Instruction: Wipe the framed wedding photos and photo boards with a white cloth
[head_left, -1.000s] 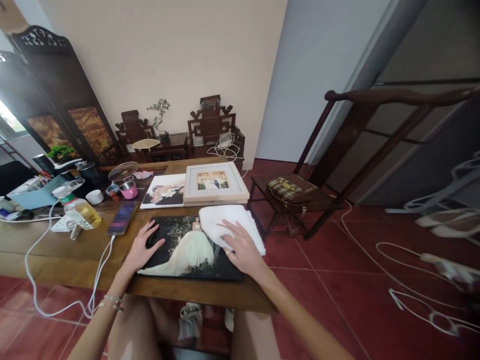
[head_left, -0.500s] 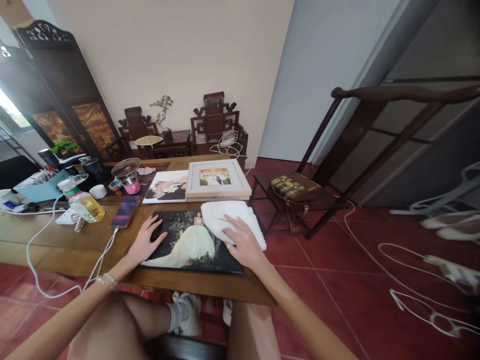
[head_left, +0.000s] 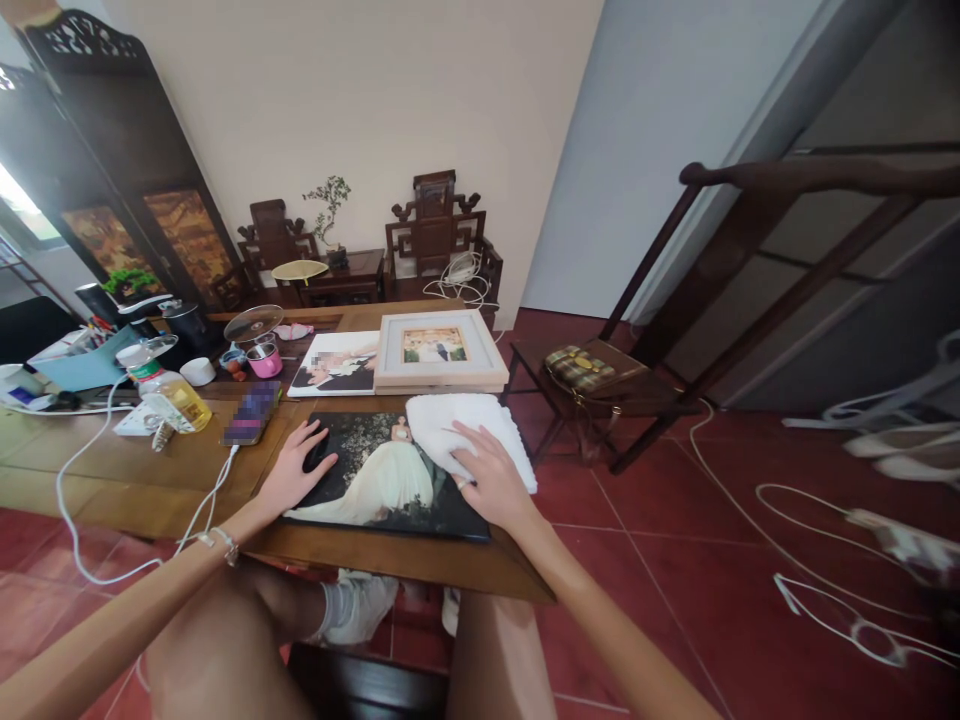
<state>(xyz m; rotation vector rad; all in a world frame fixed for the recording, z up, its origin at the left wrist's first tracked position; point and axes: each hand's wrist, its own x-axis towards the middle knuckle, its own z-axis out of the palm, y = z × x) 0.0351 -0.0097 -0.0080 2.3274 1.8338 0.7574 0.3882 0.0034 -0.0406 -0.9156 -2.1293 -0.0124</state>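
A dark photo print of a figure in a white gown (head_left: pixel 382 485) lies flat near the front edge of the wooden table (head_left: pixel 150 465). My left hand (head_left: pixel 294 472) rests flat on its left edge, fingers spread. My right hand (head_left: pixel 491 482) presses on a folded white cloth (head_left: pixel 465 425) that covers the print's right corner. Behind the print sit a pale framed photo (head_left: pixel 439 350) and an unframed photo print (head_left: pixel 337 365).
A phone (head_left: pixel 251 412) with a white cable (head_left: pixel 112 560), a bottle of yellow liquid (head_left: pixel 169 395), a pink pot (head_left: pixel 264 360) and clutter fill the table's left. A dark wooden chair (head_left: pixel 675 290) holds a plaid bag (head_left: pixel 581 368). Cables lie on the red floor (head_left: pixel 825 520).
The view has shifted slightly. My right hand has slid a little over the white cloth; my left hand stays on the print's left edge.
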